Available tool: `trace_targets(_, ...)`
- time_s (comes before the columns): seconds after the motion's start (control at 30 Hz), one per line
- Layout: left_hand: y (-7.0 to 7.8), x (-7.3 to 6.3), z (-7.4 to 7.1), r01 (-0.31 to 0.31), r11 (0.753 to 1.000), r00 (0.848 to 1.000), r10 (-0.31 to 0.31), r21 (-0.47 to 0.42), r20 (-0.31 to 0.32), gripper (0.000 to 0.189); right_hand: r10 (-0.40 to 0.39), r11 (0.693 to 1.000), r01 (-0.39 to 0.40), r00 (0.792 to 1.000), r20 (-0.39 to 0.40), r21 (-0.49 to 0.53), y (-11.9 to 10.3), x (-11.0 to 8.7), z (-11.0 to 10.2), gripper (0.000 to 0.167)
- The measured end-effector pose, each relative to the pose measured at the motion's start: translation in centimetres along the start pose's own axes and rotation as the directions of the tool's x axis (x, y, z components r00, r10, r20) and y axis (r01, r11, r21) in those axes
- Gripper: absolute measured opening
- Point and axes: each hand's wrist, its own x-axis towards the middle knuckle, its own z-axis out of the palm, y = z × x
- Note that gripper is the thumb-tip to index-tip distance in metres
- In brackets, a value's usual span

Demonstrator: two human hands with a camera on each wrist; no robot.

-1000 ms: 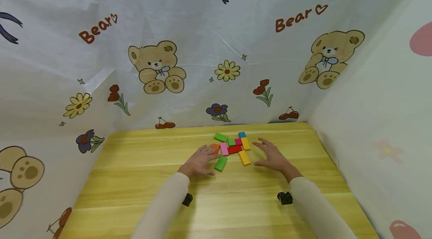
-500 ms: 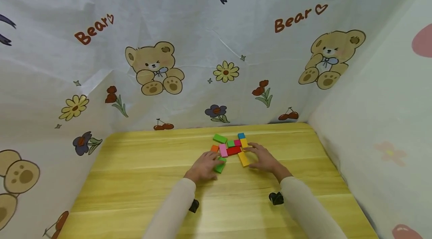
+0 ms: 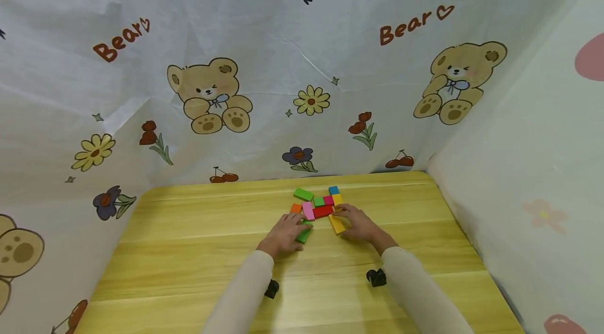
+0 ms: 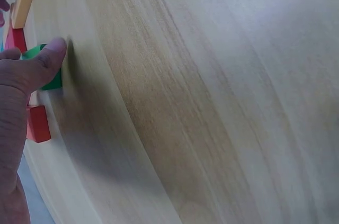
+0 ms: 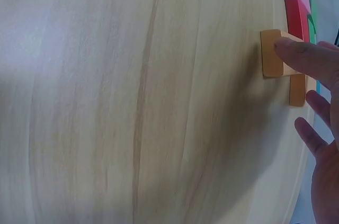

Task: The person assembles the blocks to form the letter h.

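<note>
My left hand [image 3: 283, 234] reaches over a green block [image 3: 303, 234], its fingers loosely bent across the far end. In the left wrist view its thumb overlaps that green block [image 4: 55, 82]. My right hand [image 3: 359, 225] is at a yellow block [image 3: 336, 225] on the right of the group. The right wrist view has the thumb at the yellow block's [image 5: 271, 61] top edge, with other fingers spread apart. Between the hands lie a pink block [image 3: 308, 211] and a red block [image 3: 323, 212]. An orange block [image 3: 295, 208] shows just beyond the left fingers.
Behind the red block are a small green block [image 3: 319, 202], a magenta block [image 3: 328, 201], another yellow block [image 3: 337, 199] and a blue block [image 3: 334, 190]. A longer green block [image 3: 303, 194] lies farther back on the wooden table [image 3: 198, 250]. A bear-printed cloth [image 3: 264, 135] hangs behind.
The right hand has moved left and inward to the yellow blocks. The left hand has come right and nearer, from the orange block over the lower green block. The head view has shifted slightly.
</note>
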Motion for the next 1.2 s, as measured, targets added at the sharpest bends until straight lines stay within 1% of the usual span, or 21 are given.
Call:
trace_targets(0.17, 0.0, 0.0, -0.1, -0.005, 1.0, 1.0, 0.005, -0.006, -0.012, 0.056, -0.009, 1.0, 0.009, 1.0, 0.02, -0.018, -0.2, 0.3, 0.0, 0.05)
trace_targets(0.33, -0.2, 0.2, -0.3, -0.001, 1.0, 1.0, 0.001, -0.025, -0.007, 0.055, 0.013, 0.998, -0.01, 0.999, 0.04, -0.057, -0.4, 0.5, -0.1, 0.047)
trace_targets(0.43, -0.3, 0.4, -0.3, -0.002, 1.0, 1.0, 0.002, -0.023, -0.012, 0.054, 0.012, 0.998, -0.009, 0.999, 0.047, -0.058, -0.5, 0.7, -0.2, 0.046)
trace_targets(0.73, -0.4, 1.0, -0.1, 0.01, 1.0, 1.0, -0.01, -0.001, -0.002, 0.059, 0.026, 0.996, -0.019, 0.997, 0.075, -0.083, -0.3, 1.4, -0.4, 0.05)
trace_targets(0.87, -0.3, 1.1, -0.2, 0.032, 0.999, 0.999, -0.032, -0.001, 0.014, 0.059, 0.04, 0.995, -0.033, 0.996, 0.083, -0.091, -0.4, 1.5, -0.5, 0.052)
trace_targets(1.0, -0.2, 1.2, -0.3, 0.049, 0.999, 0.999, -0.049, -0.016, 0.023, 0.061, 0.053, 0.995, -0.045, 0.995, 0.086, -0.089, -0.5, 1.6, -0.7, 0.052)
trace_targets(1.2, -0.3, 1.3, -0.4, 0.049, 0.998, 0.998, -0.048, -0.046, 0.028, 0.064, 0.053, 0.994, -0.044, 0.996, 0.078, -0.101, -0.6, 1.7, -0.7, 0.051)
